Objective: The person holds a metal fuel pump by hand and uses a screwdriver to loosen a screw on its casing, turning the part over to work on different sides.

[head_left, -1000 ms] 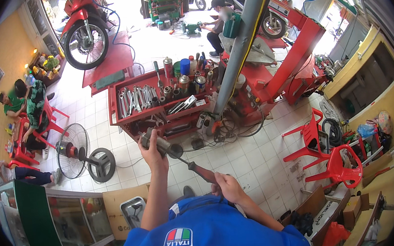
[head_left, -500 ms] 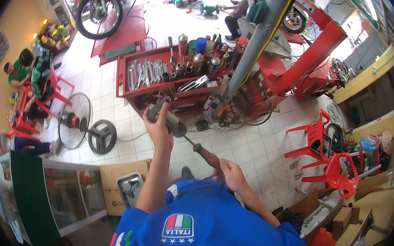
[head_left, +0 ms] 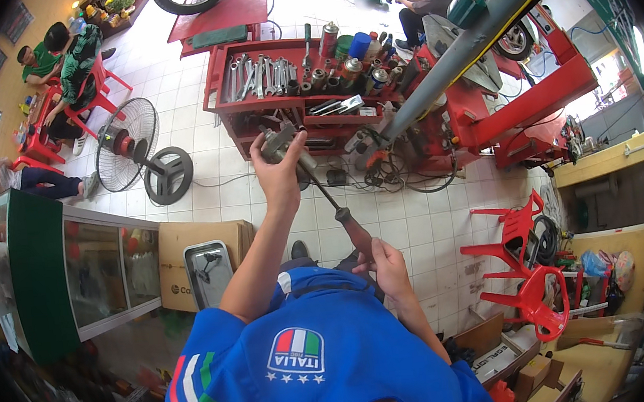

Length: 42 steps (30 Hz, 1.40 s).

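My left hand (head_left: 279,178) is raised in front of me, fingers wrapped round a grey metal part (head_left: 305,161) with a roughly cylindrical body; its exact kind I cannot make out. A screwdriver (head_left: 353,230) with a dark red handle slants up from my right hand (head_left: 387,266), which grips the butt of the handle close to my body. The thin shaft's tip meets the lower end of the metal part; whether it goes inside is hidden.
Ahead stands a red tool cart (head_left: 221,102) with wrenches, sockets and cans. A grey post (head_left: 471,59) slants across the right. A floor fan (head_left: 128,146) and a glass cabinet (head_left: 95,261) are at left, red plastic chairs (head_left: 537,300) at right. Other people sit farther off.
The whole view has shifted, with the cart now higher and farther right. My left hand has turned the metal part slightly; both hands keep their holds.
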Available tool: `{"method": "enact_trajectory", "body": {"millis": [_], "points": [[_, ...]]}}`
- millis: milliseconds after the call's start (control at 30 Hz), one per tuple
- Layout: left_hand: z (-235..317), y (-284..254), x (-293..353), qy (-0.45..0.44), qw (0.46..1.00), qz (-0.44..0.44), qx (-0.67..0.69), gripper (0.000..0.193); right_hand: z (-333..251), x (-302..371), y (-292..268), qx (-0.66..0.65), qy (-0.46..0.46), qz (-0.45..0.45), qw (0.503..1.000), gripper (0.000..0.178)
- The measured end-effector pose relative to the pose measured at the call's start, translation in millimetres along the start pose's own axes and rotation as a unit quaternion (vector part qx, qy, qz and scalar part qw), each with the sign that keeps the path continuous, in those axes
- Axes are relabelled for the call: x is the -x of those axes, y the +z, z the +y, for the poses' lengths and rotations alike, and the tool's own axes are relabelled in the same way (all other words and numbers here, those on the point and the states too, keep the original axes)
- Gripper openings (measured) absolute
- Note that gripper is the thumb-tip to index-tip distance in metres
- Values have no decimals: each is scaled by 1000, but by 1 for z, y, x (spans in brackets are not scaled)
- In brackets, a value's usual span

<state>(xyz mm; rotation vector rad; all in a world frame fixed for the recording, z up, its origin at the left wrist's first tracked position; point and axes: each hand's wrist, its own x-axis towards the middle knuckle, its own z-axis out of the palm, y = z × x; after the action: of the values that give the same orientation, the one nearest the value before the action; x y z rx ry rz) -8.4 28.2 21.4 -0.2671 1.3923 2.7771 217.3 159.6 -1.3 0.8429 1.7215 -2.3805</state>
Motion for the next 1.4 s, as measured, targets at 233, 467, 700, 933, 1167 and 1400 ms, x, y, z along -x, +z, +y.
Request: {"method": "enact_trajectory", "body": {"millis": [233,467,700,933,1167,1400], "points": [[-4,-7,-1,18,999,23,-20,76,-12,10,12,76,-115,41,990,36],[-2,-1,7,7,999,44,-18,74,-7,-5,-10,51,-37,0,998,30],[-22,-4,6,39,995,83,-33,72,-27,-14,-40,48,-21,-56,997,35],[-28,30,17,61,990,127,-21,71,-50,-38,-70,68,-63,-121,988,31],[-31,53,42,103,981,163,-35,69,-58,-69,-128,90,35,-238,966,31],[-43,57,57,145,966,210,-53,66,-73,-63,-123,36,-81,-188,978,29]]}}
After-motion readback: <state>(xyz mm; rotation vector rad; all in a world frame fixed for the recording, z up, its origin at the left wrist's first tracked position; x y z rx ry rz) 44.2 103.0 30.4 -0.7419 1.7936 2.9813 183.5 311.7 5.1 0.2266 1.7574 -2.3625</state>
